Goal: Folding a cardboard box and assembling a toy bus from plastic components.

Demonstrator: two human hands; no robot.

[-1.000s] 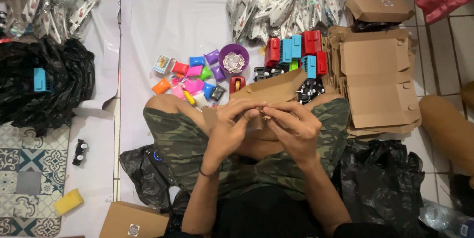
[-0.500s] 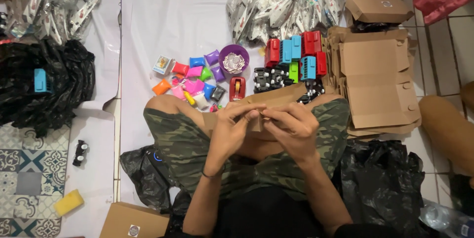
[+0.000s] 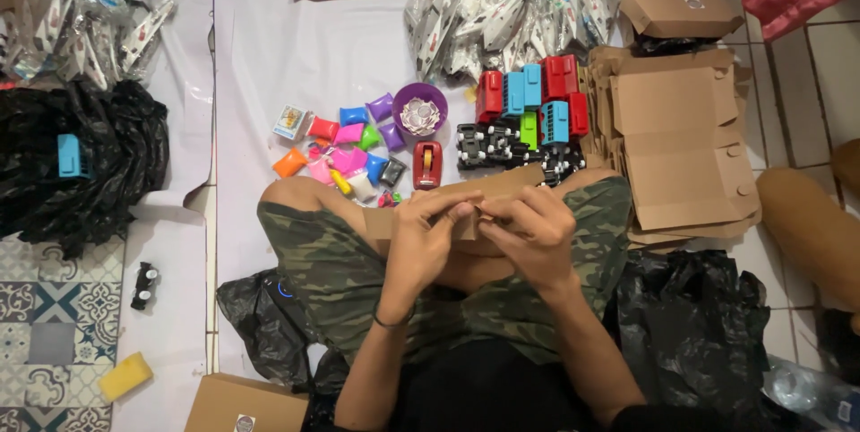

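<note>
Flat cardboard box blank [image 3: 502, 188]: left hand [image 3: 428, 239] and right hand [image 3: 528, 233] pinch its edge, fingers closed (keep fold crisp, thumbs pressing together).

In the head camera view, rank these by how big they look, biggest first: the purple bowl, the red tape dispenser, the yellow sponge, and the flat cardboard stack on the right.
1. Flat cardboard stack, largest by far.
2. Purple bowl.
3. Red tape dispenser and yellow sponge: they look about alike, so I would not rank them against each other.

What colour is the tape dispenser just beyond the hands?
Red: the tape dispenser shows best in the head view, beside the purple bowl.
</note>
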